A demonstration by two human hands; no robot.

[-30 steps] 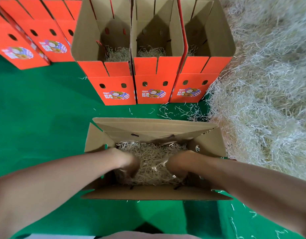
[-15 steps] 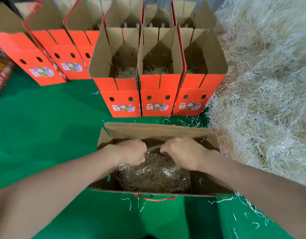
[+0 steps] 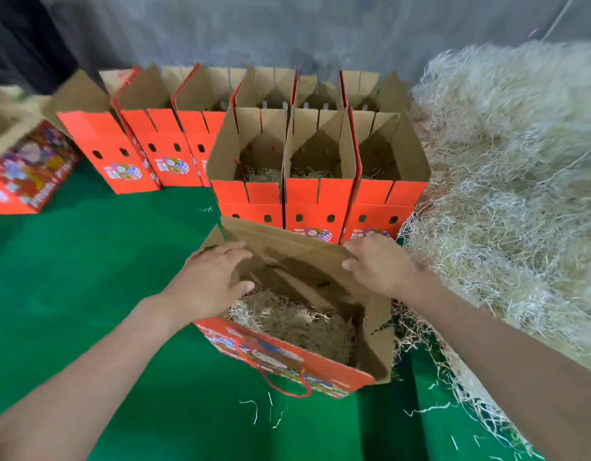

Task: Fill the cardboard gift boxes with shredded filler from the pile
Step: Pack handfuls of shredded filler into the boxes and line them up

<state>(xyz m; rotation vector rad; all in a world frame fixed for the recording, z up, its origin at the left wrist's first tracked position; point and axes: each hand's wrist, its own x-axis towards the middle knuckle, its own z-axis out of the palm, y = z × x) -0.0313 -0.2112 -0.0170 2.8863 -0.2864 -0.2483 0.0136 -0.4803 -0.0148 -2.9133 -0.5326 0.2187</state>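
Now both hands have come up out of the box (image 3: 289,359), where a second ago they were pressing the filler (image 3: 294,324) down. The left hand (image 3: 209,281) lies spread, fingers nearly straight, over the left side flap, while the right hand (image 3: 377,264) curls its fingers round the far flap's corner. Tilted on the green surface (image 3: 104,261) just beside the pile (image 3: 507,194), the box looks filled and ready to join the row of boxes (image 3: 317,194) behind.
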